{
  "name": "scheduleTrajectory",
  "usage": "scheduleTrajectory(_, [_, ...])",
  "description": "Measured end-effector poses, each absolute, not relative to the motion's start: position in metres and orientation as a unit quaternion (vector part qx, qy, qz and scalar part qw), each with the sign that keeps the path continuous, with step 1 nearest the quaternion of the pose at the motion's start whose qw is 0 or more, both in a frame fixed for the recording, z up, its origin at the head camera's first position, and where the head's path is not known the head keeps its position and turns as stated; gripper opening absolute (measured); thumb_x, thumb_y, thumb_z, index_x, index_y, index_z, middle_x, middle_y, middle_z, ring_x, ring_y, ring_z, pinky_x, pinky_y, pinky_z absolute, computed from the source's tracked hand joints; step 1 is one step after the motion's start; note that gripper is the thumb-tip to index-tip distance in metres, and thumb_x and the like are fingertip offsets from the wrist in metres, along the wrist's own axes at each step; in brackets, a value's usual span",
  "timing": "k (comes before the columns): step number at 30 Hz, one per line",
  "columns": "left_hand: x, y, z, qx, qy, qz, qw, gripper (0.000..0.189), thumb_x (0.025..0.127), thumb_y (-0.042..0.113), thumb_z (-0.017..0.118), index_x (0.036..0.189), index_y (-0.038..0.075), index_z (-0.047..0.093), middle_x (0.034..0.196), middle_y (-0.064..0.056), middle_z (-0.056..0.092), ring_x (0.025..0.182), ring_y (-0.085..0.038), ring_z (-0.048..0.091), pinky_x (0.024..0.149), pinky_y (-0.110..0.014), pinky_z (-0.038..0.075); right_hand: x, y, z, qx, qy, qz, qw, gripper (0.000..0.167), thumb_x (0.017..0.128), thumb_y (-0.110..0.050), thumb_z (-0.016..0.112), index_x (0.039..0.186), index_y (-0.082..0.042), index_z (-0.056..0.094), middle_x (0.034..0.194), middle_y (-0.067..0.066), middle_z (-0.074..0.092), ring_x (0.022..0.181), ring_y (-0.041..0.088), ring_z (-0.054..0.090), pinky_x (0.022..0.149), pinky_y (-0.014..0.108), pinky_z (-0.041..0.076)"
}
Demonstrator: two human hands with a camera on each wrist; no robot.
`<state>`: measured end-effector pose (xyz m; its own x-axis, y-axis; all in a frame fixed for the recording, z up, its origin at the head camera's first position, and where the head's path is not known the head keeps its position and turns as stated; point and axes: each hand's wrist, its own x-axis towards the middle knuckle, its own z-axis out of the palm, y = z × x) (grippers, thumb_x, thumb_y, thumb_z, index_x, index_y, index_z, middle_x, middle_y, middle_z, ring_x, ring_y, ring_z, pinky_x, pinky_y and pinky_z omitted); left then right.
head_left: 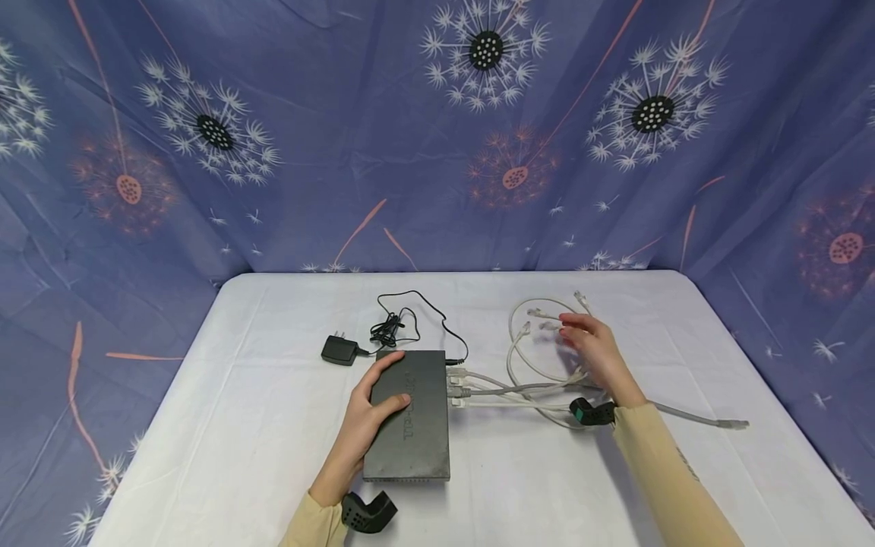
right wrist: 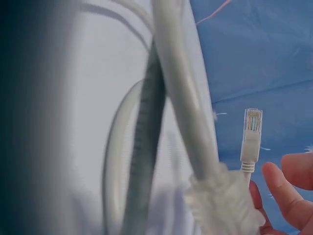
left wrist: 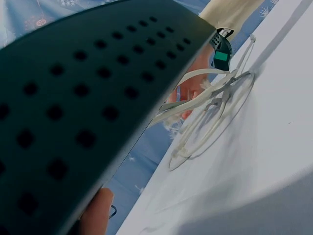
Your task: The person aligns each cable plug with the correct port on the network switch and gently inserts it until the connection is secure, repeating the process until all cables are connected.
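Note:
A flat black network switch (head_left: 427, 433) is gripped along its left side by my left hand (head_left: 362, 418), thumb across the top. Its vented side (left wrist: 93, 112) fills much of the left wrist view. Several network cables are plugged into the switch's right side. My right hand (head_left: 598, 349) hovers at their loose ends, fingers reaching left with a gap between fingertips. In the right wrist view, a clear network plug (right wrist: 251, 134) stands upright beside those fingertips. A pale tie (right wrist: 225, 200) wraps the cables near it. Loops of white cable (head_left: 510, 334) curve left of this hand.
A black power adapter (head_left: 339, 350) lies behind the switch to the left, with its cord bundled (head_left: 387, 330) and running to the switch's back right corner. One grey cable (head_left: 693, 416) stretches right past the right wrist. A patterned curtain (head_left: 342, 152) hangs behind the white table (head_left: 273, 425).

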<state>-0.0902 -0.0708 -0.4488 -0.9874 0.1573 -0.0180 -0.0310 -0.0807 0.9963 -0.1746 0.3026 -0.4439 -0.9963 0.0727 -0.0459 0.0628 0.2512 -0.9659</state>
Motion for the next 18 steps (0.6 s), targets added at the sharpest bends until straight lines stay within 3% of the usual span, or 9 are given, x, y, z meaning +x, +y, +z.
scheduleTrajectory(9, [-0.090,-0.071,-0.447,0.041,0.680,0.730,0.061,0.062,0.083,0.007,0.067,0.141,0.020,0.049,0.144,-0.003,0.040,0.124,-0.025,0.041,0.099,-0.047,0.028,-0.164,0.301,-0.426,-0.010,-0.784,0.620,0.023,0.038,0.099,-0.005,0.047,0.129,0.018,0.046,0.131,0.027,0.043,0.095,0.004,0.058,0.088,0.024,0.046])
scheduleTrajectory(18, [-0.090,-0.073,-0.446,0.038,0.681,0.729,0.061,0.060,0.084,0.008,0.066,0.140,0.024,0.050,0.147,-0.003,0.037,0.126,-0.026,0.039,0.099,-0.048,0.028,-0.157,0.302,-0.406,0.009,-0.771,0.634,0.056,0.031,0.097,-0.005,0.052,0.123,0.011,0.054,0.114,0.001,0.056,0.098,0.009,0.059,0.085,0.021,0.047])
